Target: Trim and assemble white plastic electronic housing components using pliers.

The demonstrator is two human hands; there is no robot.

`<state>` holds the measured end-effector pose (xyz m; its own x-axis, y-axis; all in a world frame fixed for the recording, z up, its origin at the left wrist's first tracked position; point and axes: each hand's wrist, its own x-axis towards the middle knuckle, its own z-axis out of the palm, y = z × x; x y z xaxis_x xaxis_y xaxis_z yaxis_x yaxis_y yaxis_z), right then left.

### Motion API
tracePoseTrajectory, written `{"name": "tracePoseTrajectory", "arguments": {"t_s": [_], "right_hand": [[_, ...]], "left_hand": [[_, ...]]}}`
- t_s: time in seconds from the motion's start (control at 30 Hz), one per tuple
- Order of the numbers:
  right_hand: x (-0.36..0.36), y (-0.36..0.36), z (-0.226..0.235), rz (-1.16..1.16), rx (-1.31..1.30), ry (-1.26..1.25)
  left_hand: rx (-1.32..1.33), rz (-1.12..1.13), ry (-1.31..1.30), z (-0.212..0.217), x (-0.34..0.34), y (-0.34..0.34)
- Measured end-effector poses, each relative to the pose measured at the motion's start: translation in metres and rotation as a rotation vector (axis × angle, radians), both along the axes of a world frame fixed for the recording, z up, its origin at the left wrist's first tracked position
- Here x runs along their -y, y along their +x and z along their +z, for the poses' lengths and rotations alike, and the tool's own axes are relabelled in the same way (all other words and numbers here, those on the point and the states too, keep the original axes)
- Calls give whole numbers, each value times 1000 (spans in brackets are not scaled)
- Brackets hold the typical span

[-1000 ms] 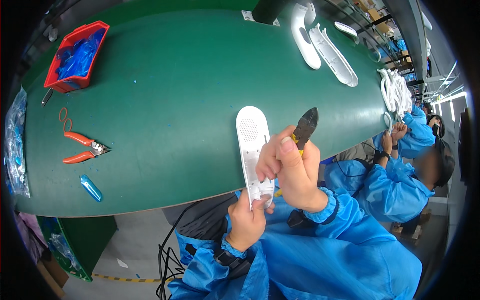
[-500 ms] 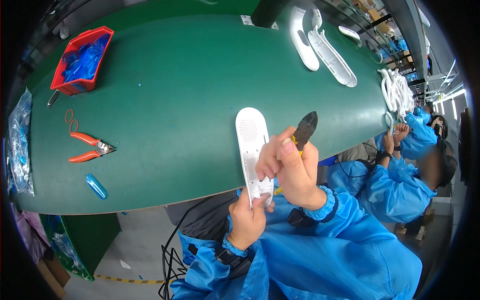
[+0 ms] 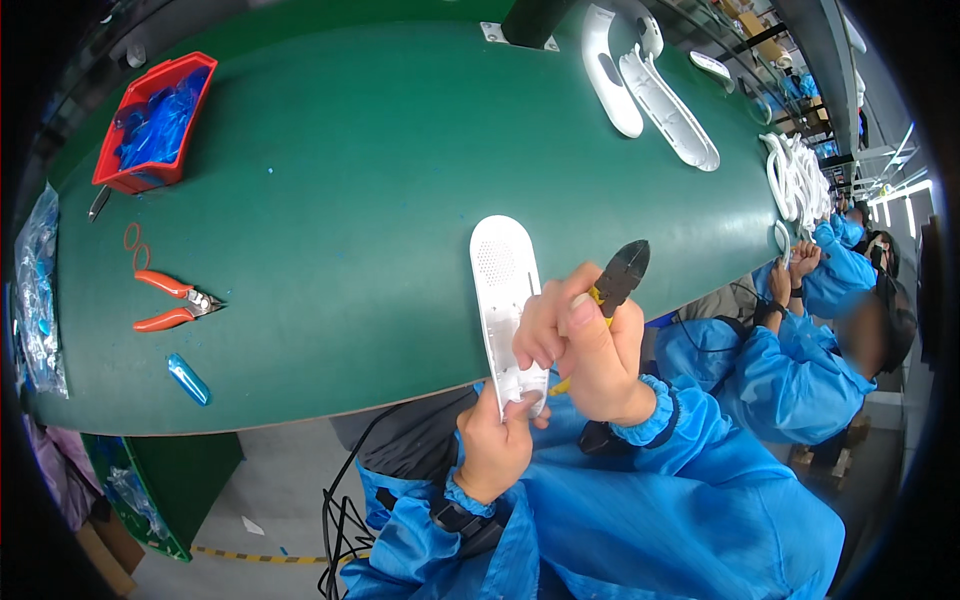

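Observation:
My left hand grips the near end of a long white plastic shell, thumb on top. The shell has rounded ends and a patch of small holes at its far end, which lies over the green table. In my right hand are diagonal cutters with dark jaws and yellow handles. Their jaws point up and away from the shell. The curled fingers of that hand are over the shell's right edge, hiding part of it; whether they touch it I cannot tell.
Orange-handled cutters and a shiny blue piece lie left on the green table. Behind them stands a red bin with blue plastic. White shells lie far right, near a dark post. Co-workers in blue sit right.
The cutters in my right hand have dipped slightly, their jaws a little lower and further right. My left hand and the white shell stay nearly in place.

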<state>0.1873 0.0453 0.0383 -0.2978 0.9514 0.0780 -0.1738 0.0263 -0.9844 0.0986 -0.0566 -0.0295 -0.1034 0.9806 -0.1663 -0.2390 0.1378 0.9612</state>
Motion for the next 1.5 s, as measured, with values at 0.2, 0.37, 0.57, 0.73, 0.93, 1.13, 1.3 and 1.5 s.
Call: {"name": "tracePoseTrajectory", "arguments": {"t_s": [0.2,0.37,0.57,0.73,0.93,1.13,1.3,1.5], "right_hand": [[5,-1,-2,-2,124,120],[6,-8,-3,4,332,284],[4,7,12,-35,-57,-50],[13,35,21,-109,273,-92],[14,31,-6,-41,157,-210],[-1,24,-6,227,-336,-506],[-6,16,-9,237,-353,-564],[-67,-14,48,-37,158,-142]], "left_hand": [[-123,23,56,11,-5,-4],[-170,36,79,11,-5,-5],[-54,-49,-26,7,-1,-9],[-465,-19,164,45,0,-29],[-776,-175,333,79,-8,-34],[-998,-48,453,94,-6,-34],[-1188,125,590,89,-10,-38],[-913,237,602,93,-18,-78]]}}
